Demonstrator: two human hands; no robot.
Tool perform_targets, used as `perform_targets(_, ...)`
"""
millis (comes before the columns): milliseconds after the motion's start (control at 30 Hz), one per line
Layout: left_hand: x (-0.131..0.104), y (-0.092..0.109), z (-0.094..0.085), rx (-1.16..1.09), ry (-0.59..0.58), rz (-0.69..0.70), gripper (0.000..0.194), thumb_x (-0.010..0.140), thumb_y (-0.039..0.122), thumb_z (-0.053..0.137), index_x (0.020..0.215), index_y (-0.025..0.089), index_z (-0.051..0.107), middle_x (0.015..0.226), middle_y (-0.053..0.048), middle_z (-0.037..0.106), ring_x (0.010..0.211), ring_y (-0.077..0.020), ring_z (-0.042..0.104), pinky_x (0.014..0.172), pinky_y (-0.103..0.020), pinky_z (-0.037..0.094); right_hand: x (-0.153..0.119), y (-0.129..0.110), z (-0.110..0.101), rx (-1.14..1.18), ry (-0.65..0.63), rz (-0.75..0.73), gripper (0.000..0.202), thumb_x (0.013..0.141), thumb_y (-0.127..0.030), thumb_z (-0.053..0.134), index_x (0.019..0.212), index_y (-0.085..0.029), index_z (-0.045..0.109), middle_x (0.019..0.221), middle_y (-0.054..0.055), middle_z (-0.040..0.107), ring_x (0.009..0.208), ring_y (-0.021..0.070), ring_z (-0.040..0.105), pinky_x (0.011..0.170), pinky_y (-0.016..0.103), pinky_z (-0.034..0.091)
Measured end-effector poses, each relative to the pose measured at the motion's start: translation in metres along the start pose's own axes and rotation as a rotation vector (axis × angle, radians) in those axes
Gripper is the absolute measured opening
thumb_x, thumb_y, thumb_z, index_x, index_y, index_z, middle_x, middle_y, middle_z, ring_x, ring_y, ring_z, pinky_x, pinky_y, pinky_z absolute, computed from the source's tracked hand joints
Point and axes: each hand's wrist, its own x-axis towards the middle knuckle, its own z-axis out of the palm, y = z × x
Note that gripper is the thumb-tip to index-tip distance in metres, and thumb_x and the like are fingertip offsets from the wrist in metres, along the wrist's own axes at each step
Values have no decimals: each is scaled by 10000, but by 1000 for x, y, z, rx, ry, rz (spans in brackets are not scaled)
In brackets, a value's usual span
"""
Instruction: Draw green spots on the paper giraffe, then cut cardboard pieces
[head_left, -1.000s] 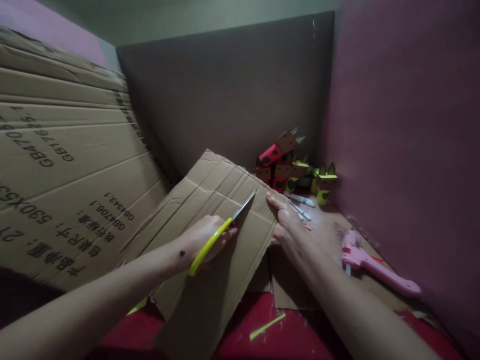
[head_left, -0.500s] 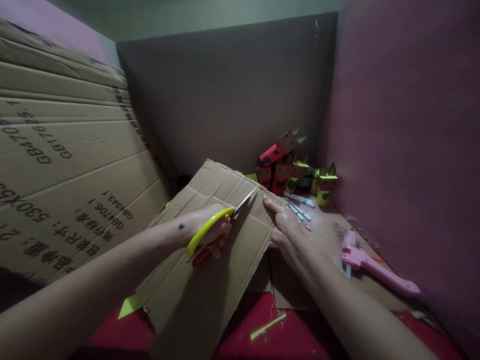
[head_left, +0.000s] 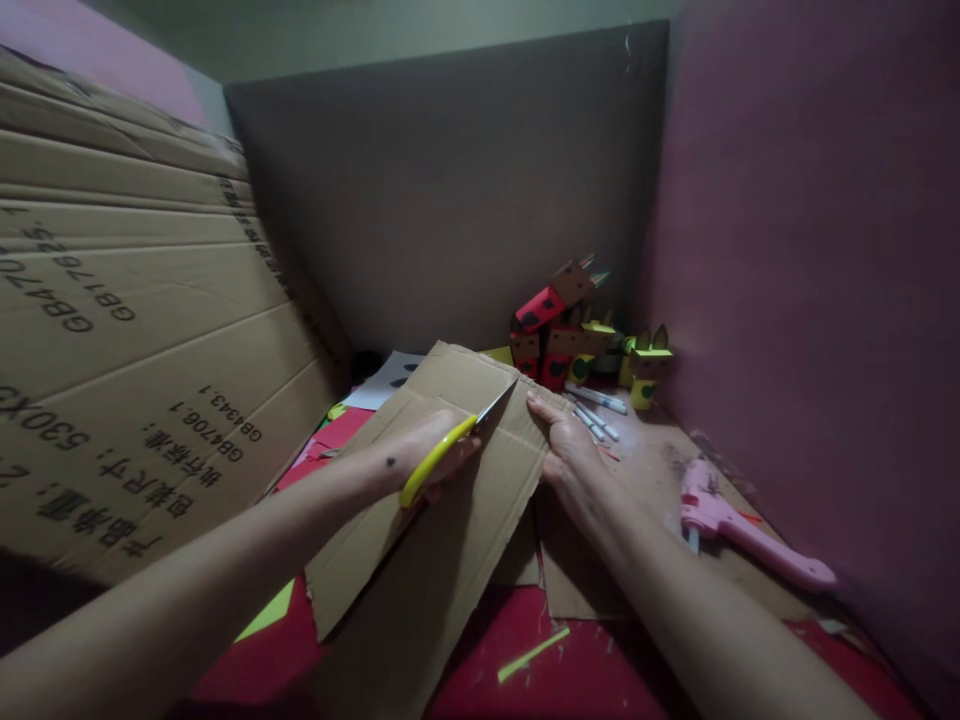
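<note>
My left hand (head_left: pixel 435 440) is closed around the handles of scissors (head_left: pixel 439 458), whose yellow loop faces me. The blades reach up and right into a brown sheet of cardboard (head_left: pixel 457 550), close to its far edge; the lower blade is hidden. A cut runs down the sheet, and the left part sits apart from the right part at the near end. My right hand (head_left: pixel 570 440) pinches the far right edge of the cardboard, thumb on top and fingers underneath.
At right lies a pink glue gun (head_left: pixel 739 525). White markers (head_left: pixel 598 408) and several red and yellow cardboard animal figures (head_left: pixel 570 350) stand beyond my right hand. A large printed cardboard panel (head_left: pixel 150 320) rises at left. A yellow paper strip (head_left: pixel 534 655) lies on the red surface (head_left: pixel 577 690).
The scissor blades have closed further into the cardboard. The left part has dropped away from the right part, uncovering white paper behind. My right hand keeps its grip on the edge.
</note>
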Motion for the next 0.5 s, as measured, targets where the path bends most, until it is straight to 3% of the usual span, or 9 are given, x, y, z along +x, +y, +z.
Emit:
perform_targets(100, 4, 8, -9, -18, -76, -49, 293, 855, 203, 398, 567, 162, 437, 480, 7, 509, 366, -115, 513, 425, -250, 463, -2, 3, 3, -3, -3, 9, 65, 698, -112, 685, 760, -133, 680, 615, 61, 731, 631, 241, 712, 729, 423, 588)
perform_targets(233, 12, 15, -12, 62, -38, -48, 308, 835, 246, 452, 542, 152, 467, 460, -2, 504, 346, -123, 500, 404, -247, 431, 3, 6, 8, 11, 30, 10, 72, 700, -106, 677, 757, -150, 680, 623, 42, 734, 641, 227, 712, 738, 399, 589)
perform_targets(367, 30, 7, -17, 177, 160, -35, 282, 809, 320, 502, 576, 161, 509, 448, 3, 489, 383, -152, 527, 422, -242, 390, 13, 8, 13, 14, 75, 47, 47, 735, -102, 639, 717, -134, 668, 567, 47, 710, 623, 226, 707, 750, 412, 583)
perform_targets(500, 58, -26, -44, 268, 386, -63, 139, 718, 262, 578, 623, 164, 552, 583, -89, 609, 653, -254, 654, 523, -256, 397, 11, 7, 15, 5, 95, 67, 70, 759, -102, 619, 715, -129, 666, 559, 51, 708, 634, 224, 709, 767, 418, 577)
